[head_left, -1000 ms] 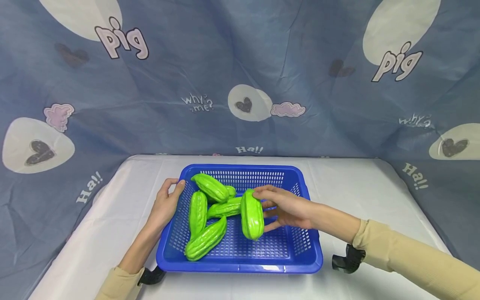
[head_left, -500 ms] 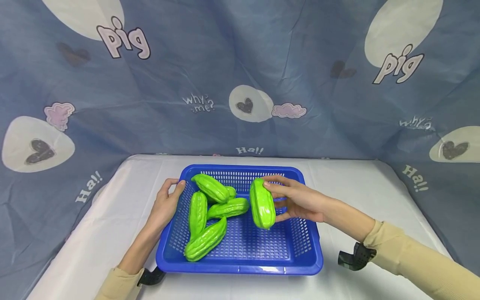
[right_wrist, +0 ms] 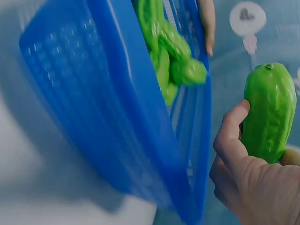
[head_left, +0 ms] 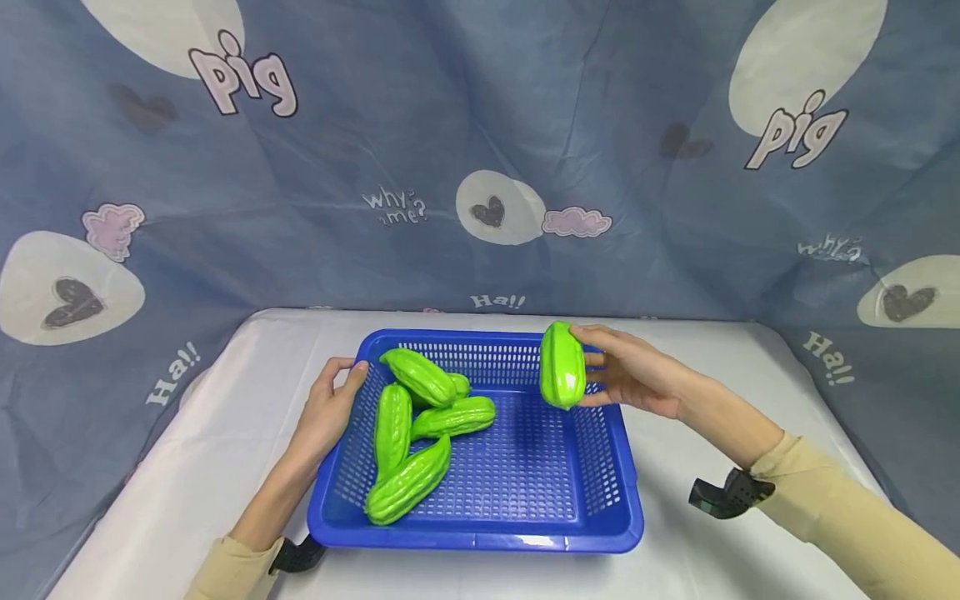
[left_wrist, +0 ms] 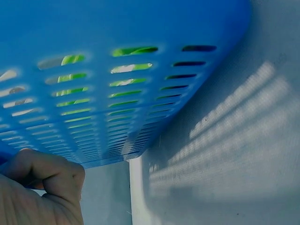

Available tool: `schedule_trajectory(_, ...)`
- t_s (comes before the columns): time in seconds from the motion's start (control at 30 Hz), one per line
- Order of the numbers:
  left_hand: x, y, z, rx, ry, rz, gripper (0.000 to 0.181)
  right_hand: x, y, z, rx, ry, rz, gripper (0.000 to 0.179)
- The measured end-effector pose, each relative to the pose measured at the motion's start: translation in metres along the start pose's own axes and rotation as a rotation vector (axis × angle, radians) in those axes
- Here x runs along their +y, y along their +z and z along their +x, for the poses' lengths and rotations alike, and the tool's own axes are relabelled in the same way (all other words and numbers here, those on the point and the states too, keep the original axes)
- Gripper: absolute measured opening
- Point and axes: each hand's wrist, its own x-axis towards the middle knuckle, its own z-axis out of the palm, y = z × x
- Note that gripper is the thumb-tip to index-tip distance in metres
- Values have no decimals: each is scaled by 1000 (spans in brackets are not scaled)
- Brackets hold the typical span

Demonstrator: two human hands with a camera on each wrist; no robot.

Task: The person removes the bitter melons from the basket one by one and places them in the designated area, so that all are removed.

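Observation:
A green bitter melon (head_left: 562, 367) is held in my right hand (head_left: 633, 371), above the far right part of the blue basket (head_left: 480, 539). In the right wrist view, thumb and fingers grip the bitter melon (right_wrist: 269, 112) from its sides, clear of the basket wall (right_wrist: 140, 117). My left hand (head_left: 330, 408) grips the basket's left rim near the far corner. The left wrist view has the curled left hand (left_wrist: 47, 183) by the slotted basket side (left_wrist: 98, 93). Several other bitter melons (head_left: 408, 482) lie in the basket's left half, one mostly hidden beneath others.
The basket stands on a white-covered table (head_left: 697, 358). A blue printed cloth (head_left: 645, 267) hangs behind the table. Black wrist mounts (head_left: 729, 493) stick out below the sleeves.
My right hand has lifted the bitter melon up and to the right, away from the others, toward the basket's far right corner. My left hand stays on the rim.

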Motion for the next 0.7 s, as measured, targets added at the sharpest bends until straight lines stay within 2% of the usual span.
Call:
schedule_trajectory(0.1, 1, -2, 0, 3, 7, 8, 57, -4, -16, -1, 18, -14, 0, 62)
schedule_trajectory(0.4, 1, -2, 0, 1, 11, 3, 57, -1, -64, 4, 85, -24, 90, 35)
schedule_trajectory(0.7, 3, -1, 0, 4, 11, 12, 58, 6, -93, 9, 126, -45, 117, 25)
